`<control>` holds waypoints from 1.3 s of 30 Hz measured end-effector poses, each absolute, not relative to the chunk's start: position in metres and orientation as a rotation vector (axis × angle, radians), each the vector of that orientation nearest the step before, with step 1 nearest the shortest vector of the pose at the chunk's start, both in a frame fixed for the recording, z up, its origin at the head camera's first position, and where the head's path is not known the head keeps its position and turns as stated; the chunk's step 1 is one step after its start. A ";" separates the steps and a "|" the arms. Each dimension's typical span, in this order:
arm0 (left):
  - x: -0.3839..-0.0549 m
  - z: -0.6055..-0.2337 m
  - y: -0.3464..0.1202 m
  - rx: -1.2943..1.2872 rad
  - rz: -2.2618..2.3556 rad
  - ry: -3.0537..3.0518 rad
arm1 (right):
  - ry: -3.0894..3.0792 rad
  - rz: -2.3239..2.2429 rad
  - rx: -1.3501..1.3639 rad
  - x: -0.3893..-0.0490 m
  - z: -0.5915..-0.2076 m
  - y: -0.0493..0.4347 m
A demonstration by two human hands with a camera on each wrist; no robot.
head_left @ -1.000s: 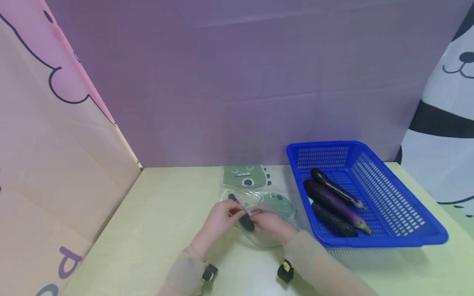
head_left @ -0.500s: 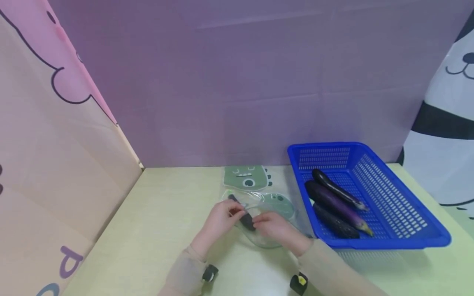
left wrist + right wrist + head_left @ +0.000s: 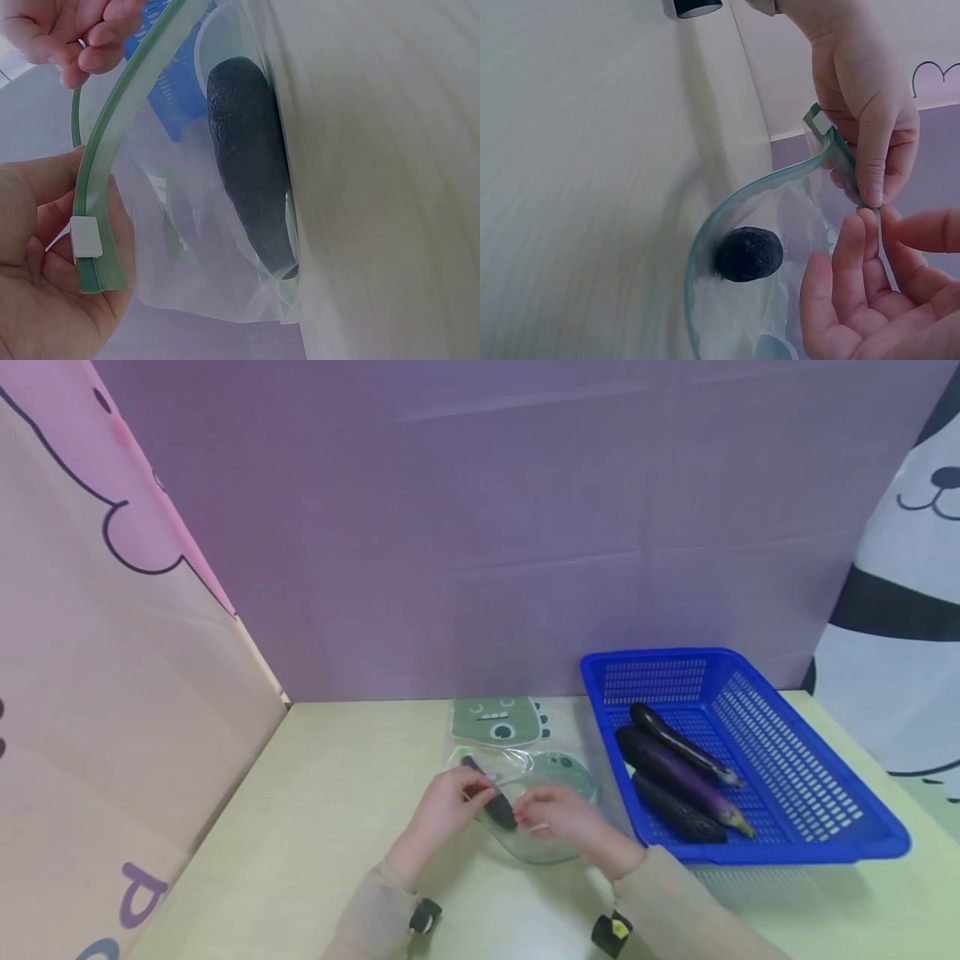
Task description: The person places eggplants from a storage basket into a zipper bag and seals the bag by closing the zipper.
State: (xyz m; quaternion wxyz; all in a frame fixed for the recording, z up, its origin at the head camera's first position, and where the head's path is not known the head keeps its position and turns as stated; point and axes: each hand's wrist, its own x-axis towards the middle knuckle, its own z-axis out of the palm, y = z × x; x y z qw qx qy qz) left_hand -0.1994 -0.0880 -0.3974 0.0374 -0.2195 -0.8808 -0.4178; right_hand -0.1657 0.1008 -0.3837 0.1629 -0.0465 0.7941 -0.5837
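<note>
A clear slider zip bag [image 3: 180, 277] with a green top strip lies on the table, a dark eggplant [image 3: 247, 157] inside it. My left hand [image 3: 444, 806] pinches the bag's top edge beside the white slider [image 3: 86, 236]. Opposite it, my right hand [image 3: 562, 818] is at the other side of the bag's mouth, fingers loosely bent and fingertips at the edge; its thumb is apart from the strip in the right wrist view. The mouth stands spread, and the eggplant's rounded end [image 3: 750, 255] shows through it. In the head view, the hands partly cover the bag.
At the right, a blue plastic basket [image 3: 873, 839] holds three dark purple, eggplant-like vegetables [image 3: 682, 777]. Clear plastic with a green dinosaur print [image 3: 498, 720] lies behind the bag. A purple backdrop [image 3: 450, 568] rises at the table's far edge, with a cartoon-printed sheet [image 3: 150, 693] on the left.
My right hand has moved slightly right, away from the left hand, and its fingers have loosened at the bag's edge. The left hand and the eggplant have stayed nearly in place.
</note>
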 end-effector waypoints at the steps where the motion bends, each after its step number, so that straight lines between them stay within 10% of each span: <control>1: -0.199 -0.397 -0.088 -0.673 -1.284 -2.705 | 2.269 -1.661 -0.137 -0.166 -0.383 0.101; 39: -0.202 -0.404 -0.088 -0.691 -1.305 -2.728 | 2.138 -1.861 -0.258 -0.164 -0.348 0.131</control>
